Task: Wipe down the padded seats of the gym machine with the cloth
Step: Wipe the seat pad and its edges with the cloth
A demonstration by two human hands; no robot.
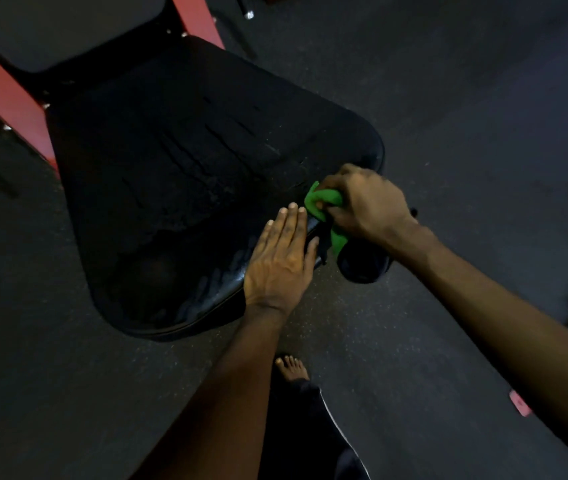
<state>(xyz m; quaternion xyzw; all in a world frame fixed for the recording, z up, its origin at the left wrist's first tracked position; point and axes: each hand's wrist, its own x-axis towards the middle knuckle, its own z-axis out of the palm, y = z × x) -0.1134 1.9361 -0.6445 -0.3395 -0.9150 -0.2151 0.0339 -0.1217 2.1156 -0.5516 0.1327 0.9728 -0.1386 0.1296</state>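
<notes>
Where the red frame (1, 88) meets it at far left, the black seat (178, 174) spreads toward the viewer, its padding creased and shiny; the left hand (280, 261) lies flat on the near right edge, fingers straight and together, holding nothing. Just right of those fingertips the green cloth (324, 199) sits bunched on the seat's right rim, one tail hanging over the edge, gripped by the curled fingers of the right hand (369, 202). Light, soft and limp, the cloth likely wipes best held as a wad, as here.
</notes>
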